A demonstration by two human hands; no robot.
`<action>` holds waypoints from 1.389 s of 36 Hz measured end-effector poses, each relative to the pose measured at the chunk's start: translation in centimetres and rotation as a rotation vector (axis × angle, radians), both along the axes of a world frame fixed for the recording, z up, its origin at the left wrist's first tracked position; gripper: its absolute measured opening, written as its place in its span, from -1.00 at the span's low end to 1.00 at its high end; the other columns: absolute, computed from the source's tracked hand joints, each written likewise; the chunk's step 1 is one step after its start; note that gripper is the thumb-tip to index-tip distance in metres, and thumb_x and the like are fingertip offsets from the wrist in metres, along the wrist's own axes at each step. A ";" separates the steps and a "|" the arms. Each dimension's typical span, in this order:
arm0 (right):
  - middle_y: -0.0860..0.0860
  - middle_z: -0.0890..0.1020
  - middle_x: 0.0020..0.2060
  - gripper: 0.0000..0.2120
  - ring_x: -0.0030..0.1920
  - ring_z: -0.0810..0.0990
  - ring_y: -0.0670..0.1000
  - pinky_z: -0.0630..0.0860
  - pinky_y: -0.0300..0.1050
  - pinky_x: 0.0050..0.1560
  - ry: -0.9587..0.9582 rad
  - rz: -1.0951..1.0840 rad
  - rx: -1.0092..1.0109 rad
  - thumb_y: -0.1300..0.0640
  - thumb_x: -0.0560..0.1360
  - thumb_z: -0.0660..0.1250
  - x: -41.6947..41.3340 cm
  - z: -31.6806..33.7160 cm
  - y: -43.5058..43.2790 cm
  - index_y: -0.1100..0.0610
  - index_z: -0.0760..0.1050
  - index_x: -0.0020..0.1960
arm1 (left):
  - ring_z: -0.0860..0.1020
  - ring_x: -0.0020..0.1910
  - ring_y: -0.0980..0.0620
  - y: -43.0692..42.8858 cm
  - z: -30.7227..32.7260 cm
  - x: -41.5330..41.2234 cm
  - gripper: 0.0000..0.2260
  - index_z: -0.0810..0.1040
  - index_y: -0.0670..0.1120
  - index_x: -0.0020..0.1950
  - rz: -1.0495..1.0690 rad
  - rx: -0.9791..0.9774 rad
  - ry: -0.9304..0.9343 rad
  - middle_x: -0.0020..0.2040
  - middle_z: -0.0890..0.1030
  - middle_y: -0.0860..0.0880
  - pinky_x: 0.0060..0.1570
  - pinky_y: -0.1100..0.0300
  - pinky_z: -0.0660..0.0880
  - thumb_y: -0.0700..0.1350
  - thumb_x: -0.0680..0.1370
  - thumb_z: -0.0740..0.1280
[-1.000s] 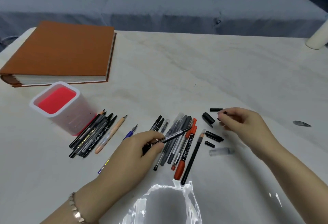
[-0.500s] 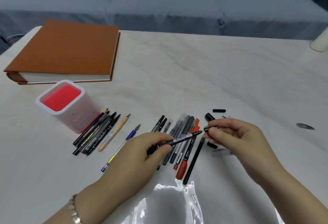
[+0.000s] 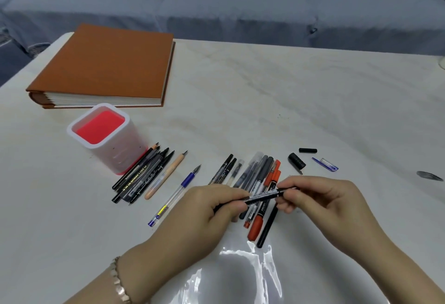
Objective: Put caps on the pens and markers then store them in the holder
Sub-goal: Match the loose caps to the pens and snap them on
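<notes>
Bare forearms; link bracelet [image 3: 118, 282] on left wrist

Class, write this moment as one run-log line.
left hand: holds black pen | right hand: pushing cap on | holder: no pens inside

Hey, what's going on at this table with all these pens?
A person is capping pens. The left hand holds a thin black pen over the table, and the right hand is at its tip end, apparently pressing on a cap. More pens and a few loose caps lie on the table. The holder shows no pens inside.
</notes>
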State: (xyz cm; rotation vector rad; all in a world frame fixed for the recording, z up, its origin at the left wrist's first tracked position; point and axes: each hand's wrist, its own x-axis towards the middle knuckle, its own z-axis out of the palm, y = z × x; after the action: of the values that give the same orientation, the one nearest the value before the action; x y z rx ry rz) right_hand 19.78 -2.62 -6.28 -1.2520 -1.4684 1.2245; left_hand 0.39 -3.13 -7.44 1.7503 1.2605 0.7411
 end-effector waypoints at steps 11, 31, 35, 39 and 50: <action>-0.04 0.57 -0.50 -0.85 -0.48 0.49 -0.18 0.41 -0.42 -0.37 -0.082 0.064 -0.078 0.34 0.42 0.33 -1.3 -1.1 0.5 0.14 0.58 -0.22 | 0.48 -0.44 0.18 0.2 0.3 -0.8 -0.88 0.60 -0.04 -0.11 0.040 -0.345 -0.113 -0.41 0.58 0.08 -0.38 0.40 0.39 -0.19 0.52 0.28; 0.02 0.59 -0.22 -0.85 -0.20 0.53 -0.03 0.39 -0.28 -0.21 -0.654 -0.004 -0.128 0.08 0.48 0.28 0.8 -5.1 5.2 -0.06 0.41 0.04 | 0.40 -0.38 -0.14 3.9 -6.9 -7.2 -0.75 0.51 -0.22 -0.09 0.313 0.118 0.842 -0.35 0.49 -0.17 -0.44 0.12 0.25 -0.47 0.30 0.33; -0.10 0.56 -0.29 -0.91 -0.25 0.51 -0.14 0.37 -0.36 -0.24 -0.736 -0.044 -0.077 0.11 0.49 0.28 3.9 -4.7 3.9 -0.06 0.45 -0.03 | 0.47 -0.18 -0.18 3.6 -5.9 -5.7 -0.79 0.47 -0.19 0.10 0.325 0.063 0.671 -0.07 0.45 -0.16 -0.20 0.01 0.42 -0.30 0.48 0.22; -0.08 0.53 -0.36 -0.91 -0.35 0.47 -0.12 0.38 -0.33 -0.28 -0.804 -0.106 -0.059 0.15 0.47 0.31 7.2 -4.1 2.6 -0.04 0.50 -0.14 | 0.49 -0.18 -0.14 2.8 -4.3 -3.9 -0.80 0.44 -0.11 0.13 0.283 0.011 0.523 -0.03 0.35 -0.05 -0.11 -0.02 0.45 -0.22 0.53 0.15; -0.17 0.44 -0.08 -0.74 -0.03 0.44 -0.18 0.41 -0.22 -0.02 -0.999 0.082 0.021 0.00 0.44 0.36 8.4 -5.4 0.6 -0.03 0.53 0.13 | 0.48 -0.21 0.18 1.6 -3.0 -1.4 -0.87 0.50 0.10 0.04 0.157 0.059 0.319 -0.18 0.53 0.13 -0.26 0.28 0.39 -0.04 0.56 0.20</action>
State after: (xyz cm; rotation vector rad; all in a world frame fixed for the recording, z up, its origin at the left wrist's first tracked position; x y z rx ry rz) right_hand 28.14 -2.01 -11.65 -1.9355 -2.2149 0.5989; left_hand -1.00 -1.48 -10.41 1.8861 1.6191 0.6062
